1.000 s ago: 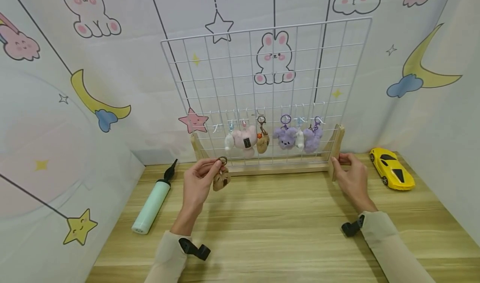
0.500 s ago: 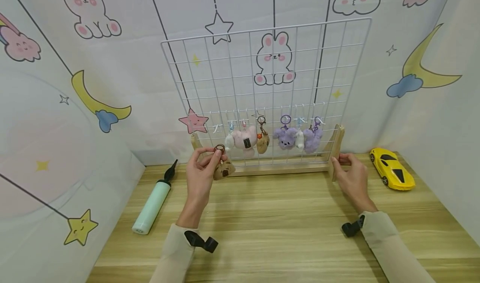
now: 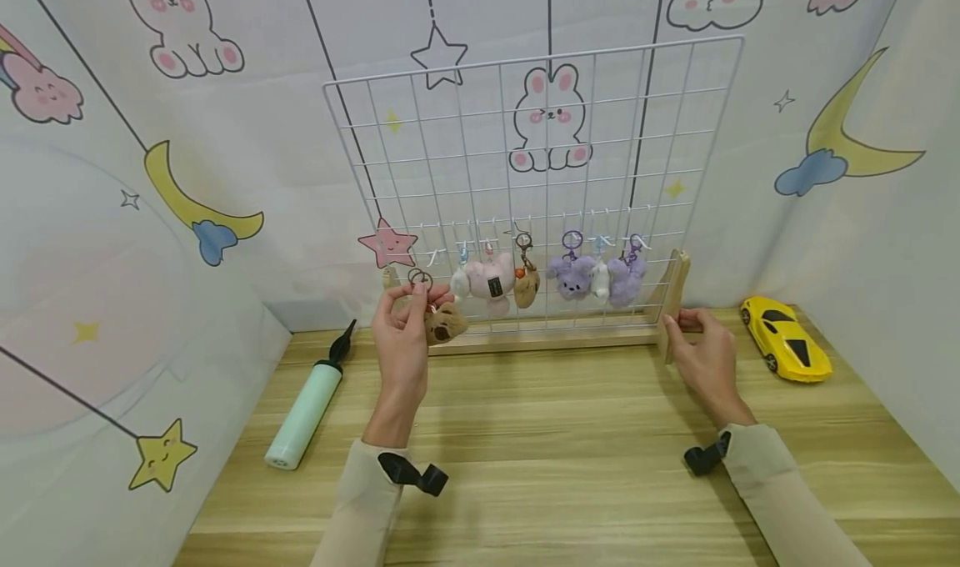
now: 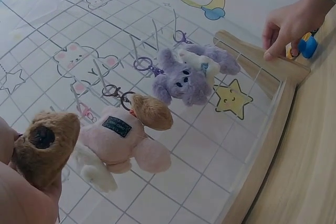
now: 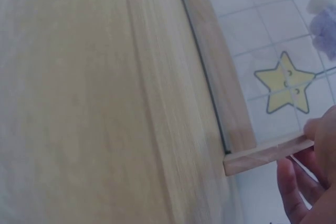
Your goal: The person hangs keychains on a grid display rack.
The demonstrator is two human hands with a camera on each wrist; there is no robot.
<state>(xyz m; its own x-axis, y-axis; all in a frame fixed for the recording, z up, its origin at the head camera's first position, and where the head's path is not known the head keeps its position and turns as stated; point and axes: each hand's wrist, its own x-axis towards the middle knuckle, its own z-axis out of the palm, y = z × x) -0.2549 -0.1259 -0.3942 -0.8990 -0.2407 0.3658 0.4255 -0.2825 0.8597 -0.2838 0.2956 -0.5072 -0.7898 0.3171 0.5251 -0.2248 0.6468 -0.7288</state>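
Observation:
My left hand [image 3: 402, 333] pinches a brown plush keychain [image 3: 446, 323] by its ring end, in front of the lower left of a white wire grid rack [image 3: 480, 154]. Its metal ring [image 3: 420, 278] stands up above the fingertips. In the left wrist view the brown plush [image 4: 48, 148] shows its dark nose close up. My right hand [image 3: 702, 354] grips the wooden side foot [image 3: 672, 292] of the rack between thumb and fingers. On the rack's hooks hang a pink plush [image 3: 491, 279], another brown plush [image 3: 527, 288], purple plushes [image 3: 573, 277] and small white ones [image 3: 459, 283].
A mint-green hand pump [image 3: 306, 413] with a black nozzle lies on the wooden table [image 3: 555, 459] at the left. Beyond my right hand sits a yellow toy car [image 3: 785, 338]. A cartoon-printed cloth [image 3: 270, 133] stands behind the rack.
My left hand has risen toward the rack's lower left hooks with the brown plush keychain, whose ring now sits higher. The right hand stays on the wooden foot.

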